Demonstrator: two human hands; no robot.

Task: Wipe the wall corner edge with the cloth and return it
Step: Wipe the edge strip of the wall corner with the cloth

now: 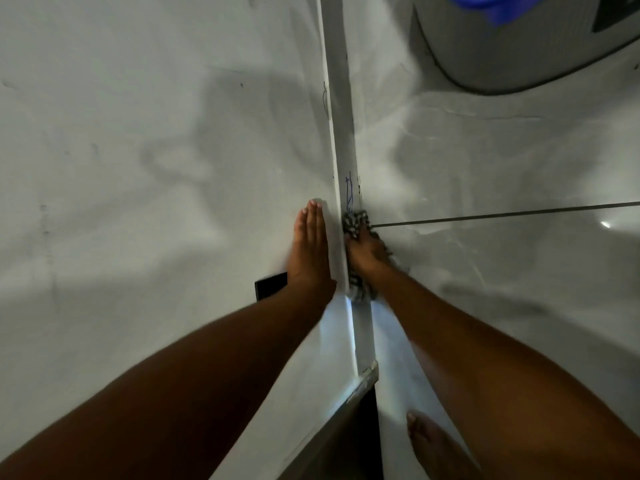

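A white wall corner edge (pixel 341 133) runs down the middle of the view, with blue pen scribbles on it just above my hands. My left hand (pixel 310 247) lies flat and open against the wall face to the left of the edge, fingers together and pointing up. My right hand (pixel 369 252) presses a black-and-white patterned cloth (pixel 355 223) against the right side of the edge. The cloth sticks out above my fingers and below my wrist; the part under my palm is hidden.
A small black rectangle (pixel 270 285) sits on the wall beside my left wrist. A grey appliance (pixel 512 53) with a blue item on it stands at the top right on the glossy tiled floor (pixel 502 271). My bare foot (pixel 431 441) stands near the wall base.
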